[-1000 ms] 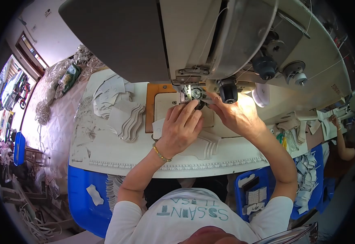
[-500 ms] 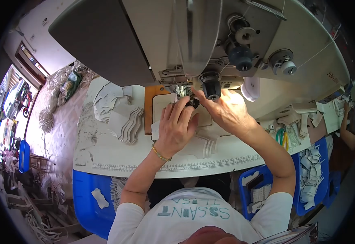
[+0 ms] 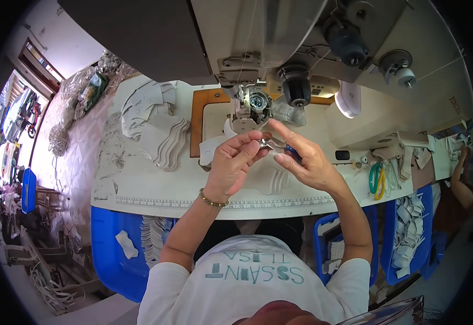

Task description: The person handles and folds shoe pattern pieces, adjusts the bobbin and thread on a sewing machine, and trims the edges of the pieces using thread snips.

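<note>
In front of the sewing machine's exposed rotary hook, my left hand pinches a small shiny metal piece, a bobbin case, between thumb and fingertips. My right hand is closed beside it, with a small blue-handled tool partly hidden in its fingers. Index finger and thumb of that hand reach toward the bobbin case. A clear plastic guard sits just right of the hook. Under and beside my hands lie pale cut pieces on the table.
Stacked white cut pieces lie left of the machine bed. Green-and-yellow-handled scissors rest at the right. Along the table's front edge runs a ruler strip. Blue bins stand below. Another person's arm shows far right.
Both hands have come away from under the machine head toward me, bringing the bobbin case out. The rotary hook is now uncovered. The view has shifted slightly.
</note>
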Tool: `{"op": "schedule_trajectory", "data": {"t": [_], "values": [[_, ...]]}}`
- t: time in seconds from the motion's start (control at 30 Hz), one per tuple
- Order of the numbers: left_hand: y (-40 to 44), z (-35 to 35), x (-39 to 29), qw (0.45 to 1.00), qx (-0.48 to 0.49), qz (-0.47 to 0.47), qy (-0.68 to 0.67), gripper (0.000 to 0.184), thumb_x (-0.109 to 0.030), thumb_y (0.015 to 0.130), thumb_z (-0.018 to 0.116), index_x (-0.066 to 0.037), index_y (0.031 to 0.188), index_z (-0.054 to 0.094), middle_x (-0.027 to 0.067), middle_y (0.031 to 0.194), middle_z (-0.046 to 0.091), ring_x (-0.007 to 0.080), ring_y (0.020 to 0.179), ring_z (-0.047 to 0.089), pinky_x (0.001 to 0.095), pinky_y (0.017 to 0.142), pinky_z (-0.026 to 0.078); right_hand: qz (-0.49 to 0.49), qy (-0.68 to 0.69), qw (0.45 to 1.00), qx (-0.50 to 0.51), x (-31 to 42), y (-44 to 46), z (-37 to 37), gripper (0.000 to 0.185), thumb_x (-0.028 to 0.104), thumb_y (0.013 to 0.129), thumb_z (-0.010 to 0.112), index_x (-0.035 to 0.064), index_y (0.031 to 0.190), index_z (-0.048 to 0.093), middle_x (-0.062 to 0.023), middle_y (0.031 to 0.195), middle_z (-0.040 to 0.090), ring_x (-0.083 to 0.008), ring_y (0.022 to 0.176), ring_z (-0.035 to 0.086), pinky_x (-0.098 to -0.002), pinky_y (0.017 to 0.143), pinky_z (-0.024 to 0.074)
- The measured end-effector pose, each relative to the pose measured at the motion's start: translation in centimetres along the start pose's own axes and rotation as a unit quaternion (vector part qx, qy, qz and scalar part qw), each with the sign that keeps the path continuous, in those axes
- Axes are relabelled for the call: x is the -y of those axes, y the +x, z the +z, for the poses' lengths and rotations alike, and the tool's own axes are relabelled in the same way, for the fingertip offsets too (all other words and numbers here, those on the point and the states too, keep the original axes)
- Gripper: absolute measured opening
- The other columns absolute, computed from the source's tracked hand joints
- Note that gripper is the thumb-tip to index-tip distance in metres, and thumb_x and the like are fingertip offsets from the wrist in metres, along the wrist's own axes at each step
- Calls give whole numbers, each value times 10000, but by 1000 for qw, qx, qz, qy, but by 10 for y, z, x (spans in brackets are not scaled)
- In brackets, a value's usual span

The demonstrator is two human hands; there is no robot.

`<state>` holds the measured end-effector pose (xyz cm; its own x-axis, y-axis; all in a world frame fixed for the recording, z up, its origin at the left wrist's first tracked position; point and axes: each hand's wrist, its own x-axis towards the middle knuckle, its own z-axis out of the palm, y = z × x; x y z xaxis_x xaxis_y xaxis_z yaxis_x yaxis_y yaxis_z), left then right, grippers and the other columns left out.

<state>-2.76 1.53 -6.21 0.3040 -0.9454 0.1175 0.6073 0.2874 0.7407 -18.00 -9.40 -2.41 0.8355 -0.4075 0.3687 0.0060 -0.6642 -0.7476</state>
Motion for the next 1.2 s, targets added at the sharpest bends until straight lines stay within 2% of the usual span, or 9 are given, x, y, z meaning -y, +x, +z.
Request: {"op": "schedule_trajectory", "data": {"t": [0.03,0.13,0.37,0.7,0.8,0.9,1.0,1.1,1.2], "values": [[-1,3,1,1000,3,-16,-14,225,-25,862,517,-7,1086,527,121,1094,567,192,981,568,298,859,481,-16,14,999,-43,1,-4,0,552,189,768,652,47,1255,435,-78,889,561,-169,655,506,-290,584,434],[-3,14,9,999,-9,-26,-40,249,-14,862,497,-12,1111,496,163,1103,555,249,993,570,324,843,496,77,10,995,-68,-2,-20,4,528,162,694,724,10,1150,504,-74,896,563,-139,667,505,-258,565,419],[-3,9,33,997,-11,-73,-17,294,2,858,481,-23,1150,459,142,1097,558,194,957,583,309,837,498,8,-15,973,-231,-22,-35,44,317,65,679,718,18,966,593,-89,891,536,-139,697,525,-242,555,436],[3,8,49,982,-56,-1,179,244,-6,856,496,31,1098,486,111,1000,593,144,861,600,260,749,520,169,190,948,-190,-20,-48,42,242,47,718,682,-10,930,578,-41,827,567,-50,580,523,-184,463,386],[2,11,51,933,-78,74,344,259,13,845,509,33,1102,486,122,970,612,158,833,616,250,758,514,167,105,962,-188,-21,-51,40,219,44,707,674,-9,892,569,-41,765,578,-62,611,551,-201,477,405],[4,9,48,692,-93,287,656,194,29,805,541,14,997,565,113,854,633,163,743,641,252,641,514,165,28,968,-187,-26,-57,35,206,39,694,661,0,874,570,-46,766,588,-80,622,560,-215,506,425],[11,2,32,667,-144,301,666,199,39,810,533,23,1007,561,108,848,632,169,749,645,240,636,515,155,-33,967,-199,-33,-70,31,197,32,689,652,2,865,571,-58,801,605,-95,657,581,-207,526,426],[11,4,29,854,-109,189,473,264,28,848,497,73,1108,475,120,909,608,186,831,629,244,703,523,202,76,948,-235,-42,-83,25,210,15,698,649,8,885,554,-60,890,630,-94,763,606,-179,553,418],[7,12,33,930,-76,83,350,280,19,857,486,67,1130,447,140,920,601,197,836,625,251,721,521,215,189,923,-259,-50,-98,17,276,-40,741,623,-17,981,488,-99,989,597,-136,887,608,-150,588,403]]}}
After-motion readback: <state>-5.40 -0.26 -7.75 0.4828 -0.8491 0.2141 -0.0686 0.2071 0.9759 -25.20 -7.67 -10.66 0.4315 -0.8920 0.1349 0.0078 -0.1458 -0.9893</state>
